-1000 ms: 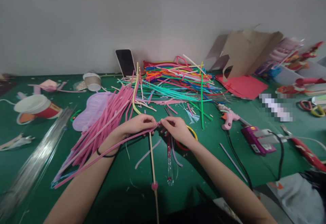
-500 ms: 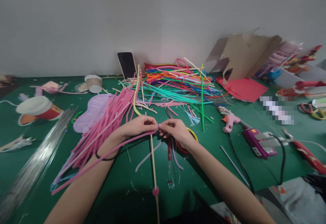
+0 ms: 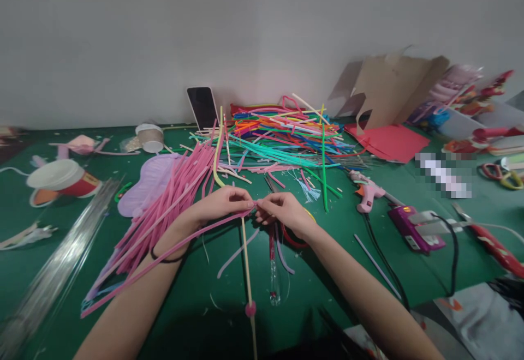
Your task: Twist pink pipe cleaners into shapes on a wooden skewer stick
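Fingertips of my left hand (image 3: 229, 202) pinch a long pink pipe cleaner (image 3: 192, 235), whose free length runs down to the left over my forearm. Close beside it, my right hand (image 3: 280, 209) is pinched on the short end of the same pipe cleaner. A thin pale stick (image 3: 246, 262) hangs down from under my left fingertips, with a small pink bead-like ball (image 3: 250, 309) partway along it. Left of my hands lies a bundle of pink pipe cleaners (image 3: 180, 185). Scissors (image 3: 295, 240) lie partly hidden under my right hand.
Mixed coloured pipe cleaners (image 3: 278, 147) are heaped at the back by a leaning phone (image 3: 202, 107). A pink glue gun (image 3: 368, 193) and a purple power box (image 3: 415, 229) are at right. Wires (image 3: 61, 256), a paper cup (image 3: 61, 177) and a purple tray (image 3: 143, 185) are at left.
A short pink piece now shows between my fingertips, which are slightly farther apart. Otherwise both hands stay in nearly the same place.
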Demonstrator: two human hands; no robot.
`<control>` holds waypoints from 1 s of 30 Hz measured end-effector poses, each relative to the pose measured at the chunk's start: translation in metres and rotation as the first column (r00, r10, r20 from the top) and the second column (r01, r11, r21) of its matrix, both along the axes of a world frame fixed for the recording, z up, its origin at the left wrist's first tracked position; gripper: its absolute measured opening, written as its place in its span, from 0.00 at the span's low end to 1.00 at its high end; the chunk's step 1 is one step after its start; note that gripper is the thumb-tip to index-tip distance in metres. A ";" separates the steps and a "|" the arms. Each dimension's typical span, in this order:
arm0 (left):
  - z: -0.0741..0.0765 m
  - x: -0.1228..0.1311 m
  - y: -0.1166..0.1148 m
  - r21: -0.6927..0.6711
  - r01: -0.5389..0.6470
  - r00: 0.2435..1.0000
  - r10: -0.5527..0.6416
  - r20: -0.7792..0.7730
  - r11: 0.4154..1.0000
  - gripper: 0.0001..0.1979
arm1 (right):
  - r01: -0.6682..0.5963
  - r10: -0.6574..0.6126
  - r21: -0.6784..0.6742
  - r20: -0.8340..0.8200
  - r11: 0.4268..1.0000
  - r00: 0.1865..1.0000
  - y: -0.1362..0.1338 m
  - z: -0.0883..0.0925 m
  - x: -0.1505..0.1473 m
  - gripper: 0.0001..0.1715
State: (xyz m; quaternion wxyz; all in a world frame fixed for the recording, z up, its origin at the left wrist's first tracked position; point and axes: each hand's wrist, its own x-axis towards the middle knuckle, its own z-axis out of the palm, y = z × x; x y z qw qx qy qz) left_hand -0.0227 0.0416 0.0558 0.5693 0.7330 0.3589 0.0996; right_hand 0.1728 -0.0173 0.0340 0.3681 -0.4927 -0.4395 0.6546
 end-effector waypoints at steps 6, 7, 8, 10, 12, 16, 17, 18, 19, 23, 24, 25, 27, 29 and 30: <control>0.004 0.004 -0.002 -0.039 -0.044 0.999 0.043 -0.017 0.998 0.18 | 0.029 -0.038 0.119 0.076 0.992 0.996 -0.004 -0.001 -0.006 0.11; 0.005 0.004 -0.003 -0.045 -0.050 0.999 0.049 -0.017 0.998 0.18 | 0.024 -0.041 0.147 0.115 0.989 0.993 -0.004 -0.001 -0.007 0.09; 0.004 0.004 -0.003 -0.046 -0.054 0.998 0.054 -0.014 0.997 0.18 | 0.017 -0.042 0.170 0.147 0.985 0.988 -0.004 0.000 -0.007 0.08; 0.003 0.004 -0.004 -0.036 -0.059 0.998 0.058 -0.014 0.998 0.17 | -0.012 -0.026 0.199 0.187 0.980 0.982 -0.004 0.000 -0.007 0.06; 0.000 0.006 -0.005 -0.028 -0.068 0.997 0.067 -0.024 0.997 0.17 | -0.041 -0.009 0.232 0.208 0.972 0.978 -0.002 0.000 -0.006 0.05; 0.000 0.007 -0.006 -0.021 -0.097 0.995 0.097 -0.003 0.995 0.19 | -0.020 -0.038 0.285 0.196 0.958 0.980 0.002 0.000 0.001 0.04; 0.003 0.006 -0.006 -0.021 -0.112 0.994 0.113 0.008 0.993 0.19 | -0.001 -0.049 0.276 0.173 0.961 0.984 0.003 0.001 0.004 0.05; 0.006 0.003 -0.006 -0.026 -0.137 0.990 0.137 0.018 0.990 0.19 | 0.021 -0.062 0.261 0.149 0.965 0.987 0.004 0.002 0.007 0.06; 0.011 -0.001 -0.005 -0.042 -0.167 0.985 0.168 0.026 0.985 0.20 | 0.044 -0.077 0.245 0.128 0.968 0.989 0.006 0.003 0.012 0.07; 0.029 -0.019 -0.002 -0.144 -0.261 0.963 0.268 0.032 0.955 0.28 | 0.089 -0.116 0.229 0.107 0.969 0.987 0.011 0.006 0.030 0.12; 0.033 -0.022 -0.002 -0.147 -0.249 0.967 0.253 0.013 0.957 0.28 | 0.083 -0.110 0.230 0.108 0.970 0.988 0.012 0.006 0.032 0.12; 0.035 -0.023 -0.002 -0.140 -0.235 0.972 0.237 -0.004 0.962 0.28 | 0.076 -0.103 0.232 0.106 0.970 0.989 0.012 0.006 0.034 0.13; 0.036 -0.020 -0.002 -0.096 -0.218 0.976 0.217 -0.025 0.971 0.25 | 0.058 -0.080 0.222 0.091 0.973 0.993 0.012 0.006 0.034 0.15; 0.032 -0.013 -0.003 -0.036 -0.226 0.974 0.225 -0.030 0.974 0.23 | 0.018 -0.033 0.193 0.077 0.981 0.997 0.010 0.005 0.031 0.16; 0.028 -0.010 -0.003 -0.012 -0.229 0.973 0.229 -0.032 0.973 0.23 | -0.012 -0.002 0.179 0.078 0.984 0.997 0.009 0.004 0.029 0.17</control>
